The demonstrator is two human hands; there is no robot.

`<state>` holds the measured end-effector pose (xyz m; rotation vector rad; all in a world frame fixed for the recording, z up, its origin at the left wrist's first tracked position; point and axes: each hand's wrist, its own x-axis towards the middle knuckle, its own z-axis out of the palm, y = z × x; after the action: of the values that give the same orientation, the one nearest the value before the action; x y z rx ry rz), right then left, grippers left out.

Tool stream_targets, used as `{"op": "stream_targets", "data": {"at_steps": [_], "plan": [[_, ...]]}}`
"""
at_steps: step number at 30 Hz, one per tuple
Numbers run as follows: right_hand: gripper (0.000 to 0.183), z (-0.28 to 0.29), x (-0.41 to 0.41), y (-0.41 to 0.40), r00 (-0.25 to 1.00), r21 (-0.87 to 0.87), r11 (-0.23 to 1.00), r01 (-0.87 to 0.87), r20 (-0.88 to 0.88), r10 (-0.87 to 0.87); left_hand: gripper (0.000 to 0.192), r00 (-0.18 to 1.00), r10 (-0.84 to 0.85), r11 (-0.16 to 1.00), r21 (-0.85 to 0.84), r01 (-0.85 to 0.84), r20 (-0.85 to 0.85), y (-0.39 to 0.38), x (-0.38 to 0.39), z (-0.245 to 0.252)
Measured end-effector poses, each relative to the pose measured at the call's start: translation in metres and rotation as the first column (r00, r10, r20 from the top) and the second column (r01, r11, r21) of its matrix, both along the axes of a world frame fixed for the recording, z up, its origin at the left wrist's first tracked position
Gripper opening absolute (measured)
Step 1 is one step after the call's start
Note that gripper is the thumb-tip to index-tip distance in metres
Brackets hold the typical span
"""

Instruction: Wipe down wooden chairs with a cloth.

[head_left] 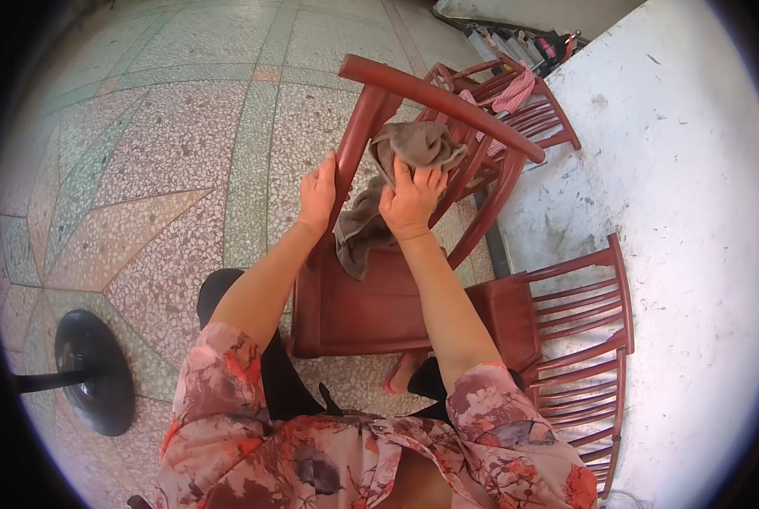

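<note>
A reddish-brown wooden chair (373, 312) stands before me, its seat towards me and its backrest beyond. My left hand (319, 191) grips the left upright of the backrest, with some fingers hidden behind the wood. A grey-brown cloth (417, 143) lies bunched under and beyond the fingers of my right hand (413, 198), below the curved top rail (443, 105). My right hand holds it against the back of the chair. One end of the cloth hangs down onto the rear of the seat.
More red wooden chairs (506, 315) line the scuffed white wall (678, 210) at right. A red-and-white checked cloth (515, 91) hangs on a far chair. A round black base (96, 372) with a pole stands at left on the terrazzo floor (163, 140). Assorted items lie at the upper right.
</note>
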<state>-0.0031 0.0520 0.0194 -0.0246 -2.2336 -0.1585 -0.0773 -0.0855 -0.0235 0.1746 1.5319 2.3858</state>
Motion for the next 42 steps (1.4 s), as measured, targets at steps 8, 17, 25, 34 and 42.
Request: {"op": "stream_targets", "data": {"at_steps": [8,17,25,34,42], "plan": [[0.051,-0.095,0.062,-0.009,0.957,-0.171,0.983,-0.062,0.268,0.107,0.054,0.999,0.036,0.999,-0.005,-0.037,-0.017,0.007,-0.002,-0.006],[0.051,-0.026,0.093,0.000,0.882,-0.833,-0.455,0.316,0.081,0.463,0.042,0.989,0.129,0.989,0.077,-0.124,-0.068,0.005,-0.007,-0.015],[0.046,0.139,0.002,-0.046,0.888,-0.530,0.721,-0.446,-0.164,0.429,0.059,0.933,-0.359,0.837,0.450,0.312,0.021,-0.024,-0.035,0.007],[0.031,0.007,-0.021,-0.081,0.955,0.008,0.955,-0.297,0.023,0.297,0.071,0.862,-0.501,0.620,0.728,0.292,0.080,-0.029,-0.033,0.030],[0.031,-0.053,0.012,-0.104,0.961,-0.095,0.965,-0.246,0.109,0.255,0.045,0.988,-0.151,0.978,0.149,0.148,0.011,-0.037,-0.043,0.022]]}}
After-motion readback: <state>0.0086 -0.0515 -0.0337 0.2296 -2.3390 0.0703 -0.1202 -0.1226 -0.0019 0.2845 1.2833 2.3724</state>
